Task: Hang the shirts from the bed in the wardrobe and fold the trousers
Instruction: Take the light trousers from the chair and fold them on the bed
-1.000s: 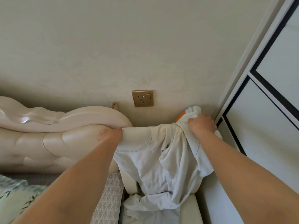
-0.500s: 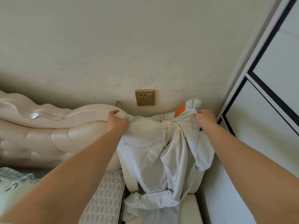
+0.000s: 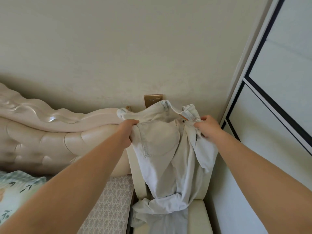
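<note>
A pair of pale, off-white denim trousers point(image 3: 160, 142) is held up in the air between the two hands, waistband uppermost. The fabric at one side of the seat, beside a back pocket, is gripped by the curled fingers of the left hand point(image 3: 129, 131). The cloth at the other side, just below the waistband, is pinched by the bent fingers of the right hand point(image 3: 208, 127). The legs hang below the hands and are bunched on a cream bedside cabinet point(image 3: 199, 215). Beyond the left hand a cream, tufted leather headboard point(image 3: 50, 141) is seen. Above and between the hands a gold wall socket point(image 3: 152, 99) is partly hidden by the waistband. To the right of the right hand a white wardrobe door with black framing point(image 3: 278, 119) is seen. Below the left forearm lie a grey patterned sheet point(image 3: 111, 205) and a leaf-printed pillow point(image 3: 15, 188).
</note>
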A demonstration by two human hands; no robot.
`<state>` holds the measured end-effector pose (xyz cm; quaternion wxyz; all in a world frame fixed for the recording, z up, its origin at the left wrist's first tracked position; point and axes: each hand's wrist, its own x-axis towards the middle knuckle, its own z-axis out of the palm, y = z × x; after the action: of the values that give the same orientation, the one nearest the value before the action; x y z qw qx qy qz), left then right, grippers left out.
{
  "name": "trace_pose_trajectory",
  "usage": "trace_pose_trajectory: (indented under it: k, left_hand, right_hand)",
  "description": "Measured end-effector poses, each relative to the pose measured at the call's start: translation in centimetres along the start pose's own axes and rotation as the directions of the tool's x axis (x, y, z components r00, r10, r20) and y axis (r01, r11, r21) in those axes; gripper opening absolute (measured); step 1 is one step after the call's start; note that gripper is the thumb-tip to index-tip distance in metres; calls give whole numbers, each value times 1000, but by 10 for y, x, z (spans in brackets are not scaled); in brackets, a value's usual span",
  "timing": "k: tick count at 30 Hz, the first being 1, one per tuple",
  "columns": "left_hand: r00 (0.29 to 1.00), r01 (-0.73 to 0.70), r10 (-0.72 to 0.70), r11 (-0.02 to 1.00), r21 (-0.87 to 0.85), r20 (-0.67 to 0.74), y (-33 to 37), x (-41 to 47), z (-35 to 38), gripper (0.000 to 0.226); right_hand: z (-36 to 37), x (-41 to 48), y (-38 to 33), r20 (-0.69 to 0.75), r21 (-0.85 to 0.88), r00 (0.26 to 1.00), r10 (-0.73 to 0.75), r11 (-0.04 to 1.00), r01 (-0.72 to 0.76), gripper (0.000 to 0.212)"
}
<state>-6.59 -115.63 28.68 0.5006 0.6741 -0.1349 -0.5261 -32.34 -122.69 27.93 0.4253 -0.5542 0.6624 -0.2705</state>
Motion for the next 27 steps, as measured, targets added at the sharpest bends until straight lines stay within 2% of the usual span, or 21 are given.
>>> trace_pose_trajectory:
  k: [2, 5, 8, 10, 11, 13, 14, 15, 16, 18, 19, 20, 21, 27]
  left_hand:
    - [995, -92, 92, 996, -3, 47, 4, -10, -5, 34]
    - [975, -197, 190, 979, 56, 114, 12, -20, -15, 40]
    - [970, -173, 156, 982, 79, 188, 15, -32, -21, 43]
    - [987, -130, 118, 985, 112, 106, 12, -36, -22, 56]
    - [992, -113, 106, 987, 113, 63, 11, -39, -21, 59]
    - [992, -122, 122, 989, 79, 13, 11, -43, -20, 59]
    - [988, -150, 152, 987, 57, -19, 12, -44, -20, 57]
    - [981, -187, 189, 981, 50, -50, 13, -45, -20, 56]
    - [971, -224, 228, 972, 67, -73, 13, -46, -20, 56]
    - [955, -270, 285, 951, 151, -88, 11, -50, -17, 60]
    - [951, -278, 297, 942, 185, -84, 9, -54, -15, 61]
    - [951, -281, 300, 939, 199, -74, 5, -57, -12, 60]
    - [952, -285, 301, 938, 197, -56, 2, -61, -8, 57]
    - [936, -351, 339, 911, 218, 92, -16, -82, 13, 50]
  right_hand:
    - [-4, -12, -4, 131, -17, 991, 12, 1000, -10, 17]
    - [-18, -29, -14, 123, -26, 988, -92, 995, 96, 22]
    - [-32, -45, -23, 83, 87, 982, -168, 983, 161, 23]
    - [-38, -56, -32, 76, 270, 987, -143, 956, 118, 19]
    - [-42, -62, -40, 80, 403, 990, -120, 912, 78, 19]
    - [-52, -73, -58, 61, 694, 989, -138, 718, 58, 18]
    - [-58, -75, -66, 20, 781, 988, -152, 619, 80, 19]
    - [-60, -79, -73, -33, 809, 987, -158, 576, 119, 20]
    - [-61, -81, -75, -101, 734, 982, -157, 655, 180, 23]
    - [-55, -85, -74, -177, 296, 966, -190, 925, 237, 29]
    - [-50, -87, -70, -171, 85, 960, -224, 967, 241, 31]
    - [-44, -88, -66, -143, -37, 955, -260, 966, 257, 31]
    - [-39, -91, -63, -119, -82, 947, -298, 954, 290, 32]
    - [7, -118, -58, -27, -111, 852, -523, 849, 517, 28]
